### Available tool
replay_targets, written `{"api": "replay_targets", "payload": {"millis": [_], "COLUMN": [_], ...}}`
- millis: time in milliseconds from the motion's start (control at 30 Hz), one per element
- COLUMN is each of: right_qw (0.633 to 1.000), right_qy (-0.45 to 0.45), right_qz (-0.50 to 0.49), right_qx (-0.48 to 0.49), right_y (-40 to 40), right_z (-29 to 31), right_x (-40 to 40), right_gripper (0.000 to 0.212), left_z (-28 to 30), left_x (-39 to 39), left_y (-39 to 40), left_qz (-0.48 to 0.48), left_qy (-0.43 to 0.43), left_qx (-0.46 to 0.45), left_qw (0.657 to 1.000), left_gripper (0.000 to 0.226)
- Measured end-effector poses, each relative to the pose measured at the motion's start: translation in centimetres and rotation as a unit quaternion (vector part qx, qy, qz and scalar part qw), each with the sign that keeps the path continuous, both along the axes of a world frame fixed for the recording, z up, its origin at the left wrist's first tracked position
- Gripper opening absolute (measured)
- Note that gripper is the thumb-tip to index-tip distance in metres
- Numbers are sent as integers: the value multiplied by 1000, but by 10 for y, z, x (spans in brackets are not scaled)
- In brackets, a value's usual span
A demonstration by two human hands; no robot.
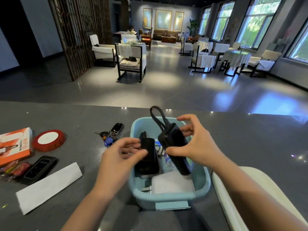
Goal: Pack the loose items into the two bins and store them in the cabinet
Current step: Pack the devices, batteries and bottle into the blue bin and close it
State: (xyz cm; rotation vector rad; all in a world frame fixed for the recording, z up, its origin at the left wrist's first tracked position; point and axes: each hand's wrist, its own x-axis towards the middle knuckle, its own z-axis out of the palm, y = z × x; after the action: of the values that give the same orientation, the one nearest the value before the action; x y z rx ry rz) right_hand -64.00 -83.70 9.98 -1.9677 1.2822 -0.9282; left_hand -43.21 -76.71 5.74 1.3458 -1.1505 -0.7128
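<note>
Blue bin (168, 196) on the table (250, 139) is part filled, your right hand (195, 144) pinching a power bank (175, 147) over it, left hand (123, 155) gripping a black device (148, 157) inside it, while keys (110, 134), tape (48, 140) and box (15, 144) left of it wait.

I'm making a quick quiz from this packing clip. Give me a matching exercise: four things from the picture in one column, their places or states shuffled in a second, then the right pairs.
Things
1. power bank with loop cord
2. red ribbon spool
3. key bunch
4. white folded cloth

Places
A. on the counter just left of the blue bin
B. lying inside the bin, at its near end
C. held over the bin by the right hand
D. beside the orange box

Pairs: 1-C, 2-D, 3-A, 4-B
</note>
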Motion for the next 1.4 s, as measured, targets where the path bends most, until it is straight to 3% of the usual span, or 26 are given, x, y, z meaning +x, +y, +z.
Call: {"api": "replay_targets", "payload": {"millis": [67,167,300,400,633,733,800,967,1133,1300,1400], "right_qw": [991,943,890,871,876,892,899,894,892,936,938], "right_qy": [119,294,396,433,409,355,345,391,401,281,289], "right_qz": [57,154,224,231,243,251,241,210,201,172,158], "right_qx": [-3,-3,18,23,75,123,124,68,64,125,106], "right_y": [-5,-4,-4,-7,-10,-12,-10,5,8,-2,1], "right_z": [3,-1,-17,-27,-38,-36,-37,-45,-47,-35,-37], "right_x": [-14,-12,6,10,20,16,16,24,28,8,6], "right_gripper": [72,74,81,84,86,69,59,61,60,32,25], "left_z": [-5,-14,-23,-23,-31,-36,-40,-44,-43,-43,-48], "left_x": [18,20,8,11,8,7,4,-6,-10,-5,-3], "left_y": [-3,-5,-5,-6,-5,-5,-5,-2,-2,3,6], "left_qz": [67,49,42,49,39,39,42,65,64,62,61], "left_qy": [-4,-6,-4,-9,-22,-34,-54,-129,-132,-124,-148], "left_qx": [3,27,25,21,39,41,41,31,26,35,35], "left_qw": [998,998,999,999,998,998,997,989,989,990,987], "left_gripper": [17,8,3,2,1,2,5,7,6,8,9]}}
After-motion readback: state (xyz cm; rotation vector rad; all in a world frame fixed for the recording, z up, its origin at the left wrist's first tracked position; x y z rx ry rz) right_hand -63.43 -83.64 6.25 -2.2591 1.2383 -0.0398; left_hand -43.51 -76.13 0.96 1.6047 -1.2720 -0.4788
